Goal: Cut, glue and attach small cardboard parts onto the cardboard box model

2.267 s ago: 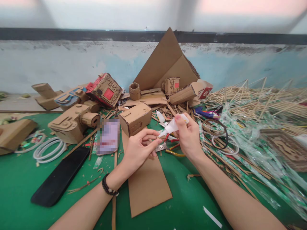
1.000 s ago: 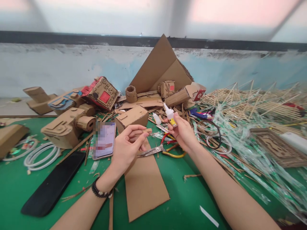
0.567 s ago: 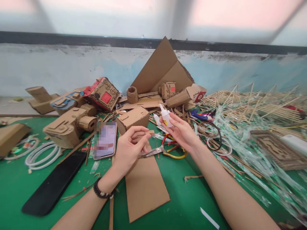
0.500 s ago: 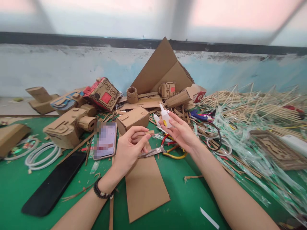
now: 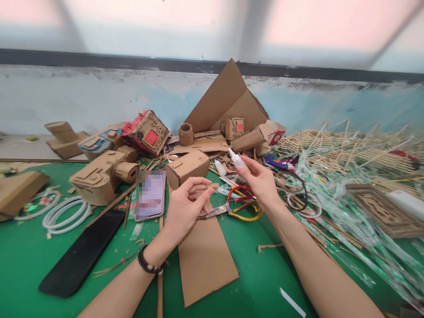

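Note:
Between thumb and fingertips, my left hand [image 5: 190,203] pinches a small cardboard piece [image 5: 213,186]. My right hand [image 5: 260,179] grips a white glue bottle [image 5: 237,160], its narrow nozzle tilted up and to the left. Below my left hand lies a flat cardboard sheet [image 5: 207,260] on the green table. Scissors [image 5: 243,201] with red and yellow handles rest between my hands, blades partly under the left fingers. Just behind stands a cardboard box [image 5: 187,165] with a small tab on top. A second white bottle [image 5: 220,168] lies near the glue bottle.
A phone [image 5: 150,194] and a black slab [image 5: 82,254] lie to the left, near cardboard camera models [image 5: 99,176] and coiled white tubing [image 5: 66,215]. Plastic strips [image 5: 331,207] and thin wooden sticks [image 5: 331,141] crowd the right. A large folded cardboard [image 5: 228,97] leans on the wall.
My right hand has turned and closed its fingers around the glue bottle, which lay loosely in the more open hand before. My left hand keeps its pinch; the view has shifted slightly.

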A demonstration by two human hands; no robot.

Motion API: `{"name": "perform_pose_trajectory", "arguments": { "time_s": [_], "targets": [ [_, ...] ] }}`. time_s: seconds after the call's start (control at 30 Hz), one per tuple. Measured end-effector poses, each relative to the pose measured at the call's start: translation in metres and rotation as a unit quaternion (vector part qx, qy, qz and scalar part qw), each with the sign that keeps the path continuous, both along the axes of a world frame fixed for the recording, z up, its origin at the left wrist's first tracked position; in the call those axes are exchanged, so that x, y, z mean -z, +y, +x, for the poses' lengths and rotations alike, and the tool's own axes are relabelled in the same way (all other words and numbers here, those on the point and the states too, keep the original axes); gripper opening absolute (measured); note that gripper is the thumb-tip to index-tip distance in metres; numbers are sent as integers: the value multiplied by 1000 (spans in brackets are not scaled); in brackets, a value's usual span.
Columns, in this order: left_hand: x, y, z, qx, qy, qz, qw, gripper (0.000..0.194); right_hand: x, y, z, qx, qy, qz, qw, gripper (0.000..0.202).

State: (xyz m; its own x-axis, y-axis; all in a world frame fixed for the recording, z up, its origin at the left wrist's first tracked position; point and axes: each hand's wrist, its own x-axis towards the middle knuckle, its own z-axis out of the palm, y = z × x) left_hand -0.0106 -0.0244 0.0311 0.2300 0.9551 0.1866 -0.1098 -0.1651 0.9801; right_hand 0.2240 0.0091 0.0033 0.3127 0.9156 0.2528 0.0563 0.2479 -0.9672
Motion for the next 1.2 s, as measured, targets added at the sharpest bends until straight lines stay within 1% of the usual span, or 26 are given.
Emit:
{"name": "perform_pose_trajectory", "arguments": {
  "time_s": [0.1, 0.17, 0.23, 0.27, 0.3, 0.37, 0.43, 0.5, 0.6, 0.77, 0.87, 1.03, 1.13, 1.2],
  "targets": [
    [-1, -1, 0, 2, -4, 2, 1000, 29, 5, 4, 8, 44, -90, 27, 995, 53],
    [-2, -2, -1, 9, 0, 3, 1000, 28, 6, 7, 15, 72, -156, 41, 984, 51],
    [-2, -2, 0, 17, 11, -1, 1000, 28, 4, 13, 22, 89, -240, 39, 966, 46],
    [-2, -2, 0, 19, 17, -5, 1000, 28, 2, 17, 25, 93, -289, 34, 952, 42],
    [-2, -2, 0, 20, 23, -10, 999, 28, 1, 21, 28, 91, -340, 31, 936, 37],
    [-1, -2, 1, 20, 33, -17, 999, 29, 0, 33, 31, 63, -421, 33, 904, 30],
    [0, -2, 2, 19, 39, -21, 999, 30, 1, 45, 29, 18, -454, 53, 889, 28],
    [1, -2, 2, 17, 45, -19, 999, 31, 4, 57, 26, -18, -462, 69, 884, 28],
    [2, -1, 1, 14, 46, -12, 999, 32, 8, 69, 21, -55, -462, 81, 882, 30],
    [4, 1, 1, 20, 56, -11, 998, 31, 12, 78, 21, -95, -449, 101, 883, 38],
    [4, -1, 1, 21, 60, -14, 998, 31, 16, 79, 26, -105, -429, 108, 890, 42],
    [3, -3, 2, 25, 66, -26, 997, 31, 23, 81, 35, -98, -373, 118, 915, 37],
    [5, -3, 2, 25, 70, -30, 997, 32, 26, 81, 35, -87, -330, 111, 933, 37],
    [6, -2, 3, 26, 73, -29, 997, 33, 28, 81, 32, -93, -313, 104, 940, 33]
  ]
}}
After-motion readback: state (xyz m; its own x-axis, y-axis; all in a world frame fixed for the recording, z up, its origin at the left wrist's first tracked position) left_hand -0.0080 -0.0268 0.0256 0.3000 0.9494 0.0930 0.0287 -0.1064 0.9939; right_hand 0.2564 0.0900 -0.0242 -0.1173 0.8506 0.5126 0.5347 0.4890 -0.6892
